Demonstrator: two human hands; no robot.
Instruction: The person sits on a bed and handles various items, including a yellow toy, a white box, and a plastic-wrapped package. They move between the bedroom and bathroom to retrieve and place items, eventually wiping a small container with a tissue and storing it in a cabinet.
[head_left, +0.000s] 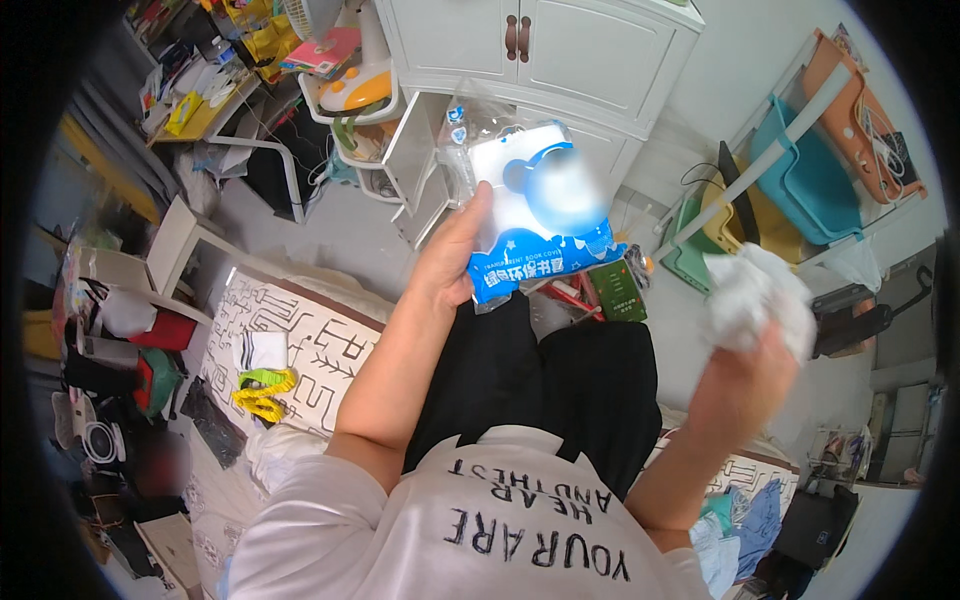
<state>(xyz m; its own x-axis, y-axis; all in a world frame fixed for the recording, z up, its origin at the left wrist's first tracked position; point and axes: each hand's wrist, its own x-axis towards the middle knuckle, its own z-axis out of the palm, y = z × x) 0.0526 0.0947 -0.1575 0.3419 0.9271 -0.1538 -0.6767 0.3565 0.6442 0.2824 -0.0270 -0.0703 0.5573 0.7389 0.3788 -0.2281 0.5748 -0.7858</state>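
My left hand (451, 251) grips a blue and white plastic packet of transparent book covers (504, 204) by its near left side. The packet is tilted, above my knees, and a clear plastic sleeve (455, 155) shows at its far left end. Out to the right, my right hand (746, 382) is closed on a crumpled white wad (754, 296). Motion blurs that hand and the wad, so I cannot tell if it is cloth or tissue. Beyond the packet stands a white cabinet (457, 45) with a lower door (412, 154) swung out.
Behind the packet lie a dark green box (619, 291) and red items (566, 292). A rack with a teal bin (806, 176) and an orange bin (844, 97) stands at right. Folded clothes (262, 350) lie on the patterned bed mat (330, 330); blue garments (757, 525) lie at lower right.
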